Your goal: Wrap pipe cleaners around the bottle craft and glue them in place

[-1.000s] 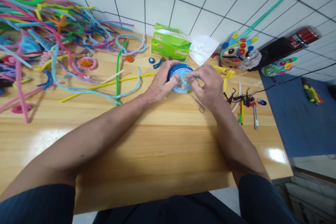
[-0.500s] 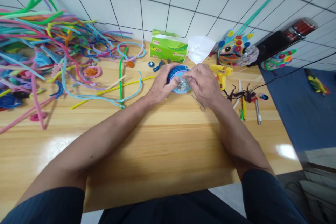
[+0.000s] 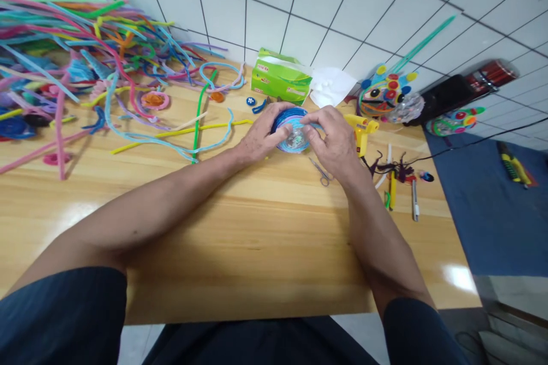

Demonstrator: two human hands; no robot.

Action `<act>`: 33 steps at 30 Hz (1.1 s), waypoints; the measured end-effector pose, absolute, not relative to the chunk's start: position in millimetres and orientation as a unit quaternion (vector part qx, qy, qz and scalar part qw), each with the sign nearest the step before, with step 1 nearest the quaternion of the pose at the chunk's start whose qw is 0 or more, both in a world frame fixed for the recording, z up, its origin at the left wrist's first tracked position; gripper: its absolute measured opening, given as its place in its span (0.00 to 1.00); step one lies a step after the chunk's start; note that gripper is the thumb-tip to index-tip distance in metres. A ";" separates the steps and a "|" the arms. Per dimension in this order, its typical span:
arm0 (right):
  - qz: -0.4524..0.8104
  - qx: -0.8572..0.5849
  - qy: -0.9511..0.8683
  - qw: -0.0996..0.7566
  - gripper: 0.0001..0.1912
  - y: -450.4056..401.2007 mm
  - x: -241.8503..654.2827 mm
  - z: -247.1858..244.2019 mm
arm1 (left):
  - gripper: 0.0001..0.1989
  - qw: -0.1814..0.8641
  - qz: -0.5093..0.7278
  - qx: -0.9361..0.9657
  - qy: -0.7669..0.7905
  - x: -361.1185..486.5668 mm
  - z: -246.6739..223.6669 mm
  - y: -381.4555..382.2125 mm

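Observation:
A round piece [image 3: 294, 132] wound in dark blue, lilac and light blue pipe cleaner sits between my hands, with clear, shiny plastic at its middle. My left hand [image 3: 268, 132] is wrapped round its left side, thumb on the near rim. At the right rim, my right hand [image 3: 331, 140] is closed, with thumb and forefinger bent together. A bit of light blue pipe cleaner shows by its fingertips, but I cannot make out the grip itself. Small scissors [image 3: 322, 174] lie just below that hand. Beyond it is a yellow glue gun [image 3: 363, 132], partly hidden.
Loose coloured pipe cleaners [image 3: 115, 51] cover the left side. Behind stand a green tissue pack [image 3: 280, 81] and a crumpled white tissue [image 3: 331, 86]. Decorated pieces [image 3: 381, 94], a dark red-topped bottle [image 3: 466, 91], a cutter [image 3: 415, 201] and a cord [image 3: 483, 138] are at right.
The view has tilted slightly. My right hand has drawn a little to the right from the clear middle, showing more of it. The left hand keeps its hold.

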State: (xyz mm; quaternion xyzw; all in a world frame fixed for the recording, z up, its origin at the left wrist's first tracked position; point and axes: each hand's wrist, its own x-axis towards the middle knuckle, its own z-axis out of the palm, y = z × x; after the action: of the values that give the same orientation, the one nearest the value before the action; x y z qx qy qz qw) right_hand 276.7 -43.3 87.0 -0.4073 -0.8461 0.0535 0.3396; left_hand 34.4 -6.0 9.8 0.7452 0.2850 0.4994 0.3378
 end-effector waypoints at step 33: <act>0.056 -0.402 -0.834 0.375 0.09 -36.9 269.5 79.6 | 0.39 0.405 0.506 0.701 0.300 30.4 5.2 0.2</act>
State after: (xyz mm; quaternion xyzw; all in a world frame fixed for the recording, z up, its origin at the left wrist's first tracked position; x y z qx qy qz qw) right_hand 269.5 -36.9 79.6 -0.4019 -0.8336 0.0560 0.3748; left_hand 30.4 0.2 5.2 0.7007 0.2996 0.5056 0.4046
